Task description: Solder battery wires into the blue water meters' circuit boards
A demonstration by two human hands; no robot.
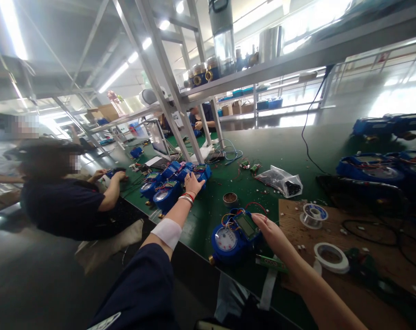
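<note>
My left hand reaches out over a cluster of blue water meters, thumb spread from the fingers, fingertips on or just above one of them. Which, if any, it touches is hard to make out. Close in front of me lies another blue water meter with a round white dial, a brass fitting and loose coloured wires. Its display board sits tilted at the right side. My right hand grips that side, thumb along the board's edge; its other fingers are mostly hidden.
A small round tin, a plastic bag, a solder spool and a tape roll lie on the green bench. More blue meters stand at right. A metal shelf frame rises ahead. A co-worker sits at left.
</note>
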